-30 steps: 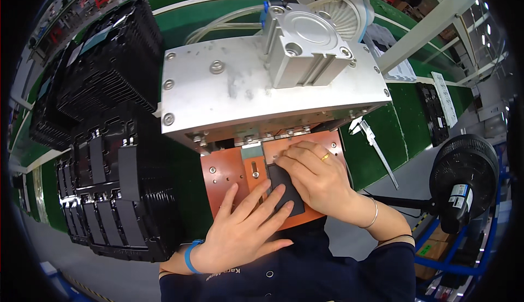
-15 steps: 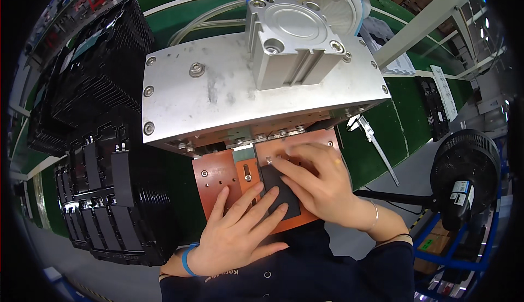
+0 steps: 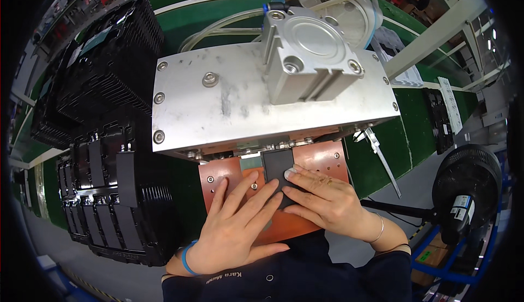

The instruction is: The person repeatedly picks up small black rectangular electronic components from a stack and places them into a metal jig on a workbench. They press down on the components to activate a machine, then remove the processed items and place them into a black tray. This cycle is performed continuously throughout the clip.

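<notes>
A dark grey rectangular plate (image 3: 279, 163) lies on an orange-brown fixture (image 3: 297, 221), its far end at the opening beneath a silver metal press (image 3: 229, 119). My left hand (image 3: 232, 228) rests with its fingers spread, the fingertips on the plate's left side and on the reddish plate (image 3: 218, 171) beside it. From the right, my right hand (image 3: 330, 201) reaches over the grey plate, its fingers bent and close together. A small white piece (image 3: 291, 173), too small to identify, is pinched at its fingertips against the plate. Part of the grey plate is hidden under both hands.
Stacked black trays (image 3: 103, 73) stand at the left, with another tray holding grey strips (image 3: 127, 179) nearer me. A silver caliper (image 3: 382, 160) lies on the green table to the right. Further right is a black fan (image 3: 464, 182). A square metal cylinder (image 3: 311, 56) tops the press.
The grey plate now reaches further up toward the press. My right hand has drawn back toward me, and a white piece shows at its fingertips. My left hand stays nearly in place.
</notes>
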Demonstrator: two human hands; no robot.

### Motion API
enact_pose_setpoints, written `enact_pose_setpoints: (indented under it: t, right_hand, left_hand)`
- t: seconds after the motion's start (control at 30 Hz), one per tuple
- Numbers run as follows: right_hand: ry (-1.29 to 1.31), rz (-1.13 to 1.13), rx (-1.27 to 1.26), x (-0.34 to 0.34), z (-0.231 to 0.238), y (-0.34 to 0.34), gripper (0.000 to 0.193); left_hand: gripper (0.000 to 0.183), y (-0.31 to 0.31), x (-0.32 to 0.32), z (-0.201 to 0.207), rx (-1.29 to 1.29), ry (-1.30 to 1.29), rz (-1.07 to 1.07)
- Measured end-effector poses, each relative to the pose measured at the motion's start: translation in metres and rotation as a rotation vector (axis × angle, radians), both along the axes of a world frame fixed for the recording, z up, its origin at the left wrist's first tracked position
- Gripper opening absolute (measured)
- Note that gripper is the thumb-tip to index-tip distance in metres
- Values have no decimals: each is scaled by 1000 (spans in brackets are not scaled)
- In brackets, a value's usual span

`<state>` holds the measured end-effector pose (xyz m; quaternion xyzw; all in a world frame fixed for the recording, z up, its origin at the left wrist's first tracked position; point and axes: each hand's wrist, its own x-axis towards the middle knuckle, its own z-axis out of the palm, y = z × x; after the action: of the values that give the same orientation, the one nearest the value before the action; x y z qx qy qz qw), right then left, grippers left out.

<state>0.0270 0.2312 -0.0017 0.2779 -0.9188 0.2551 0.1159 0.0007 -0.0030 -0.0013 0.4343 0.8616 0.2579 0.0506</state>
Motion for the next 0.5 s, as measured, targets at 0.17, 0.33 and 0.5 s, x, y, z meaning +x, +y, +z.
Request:
enact_pose_setpoints:
  t: [0.17, 0.33, 0.5]
  right_hand:
    - [-16, 10, -6, -1, 0, 2, 35]
    - [-2, 18, 31, -1, 1, 1, 34]
    - [35, 25, 80, -2, 1, -1, 32]
  left_hand:
    - [74, 1, 1, 0, -41, 26, -7]
    - [71, 1, 2, -3, -23, 16, 5]
    - [70, 2, 5, -2, -75, 18, 23]
